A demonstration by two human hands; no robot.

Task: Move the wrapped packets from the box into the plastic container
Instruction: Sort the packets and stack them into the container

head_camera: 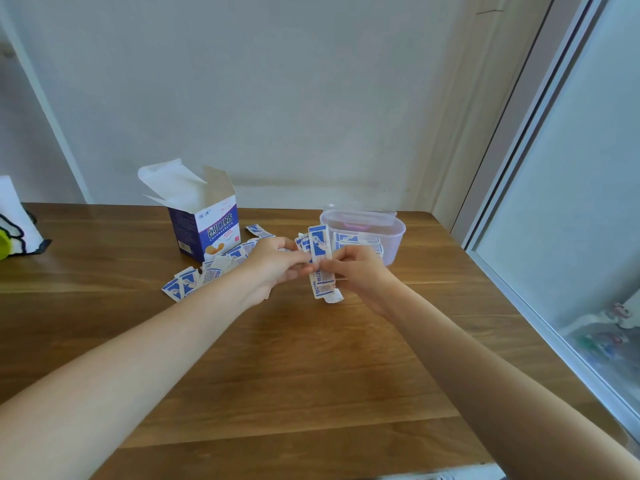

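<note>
You are working at a wooden table [311,358] with a plank-grain top, pushed against a pale wall; a sliding glass door [571,202] runs along your right side, and a white bag with black outlines [17,223] sits at the table's far left edge.

Your left hand [277,261] and right hand [360,268] meet above the middle of the table, fingers of both curled and pinching a small upright bundle of wrapped packets [320,261]: long, narrow white wrappers printed in blue.

More loose packets [197,277] lie scattered on the wood to the left of your left hand, in front of the bandage box [211,230], a purple-and-white carton standing with its top flaps open. Just beyond your right hand stands the clear plastic container [391,233], with several packets already lying inside and a pink-tinted piece visible at its far side.
</note>
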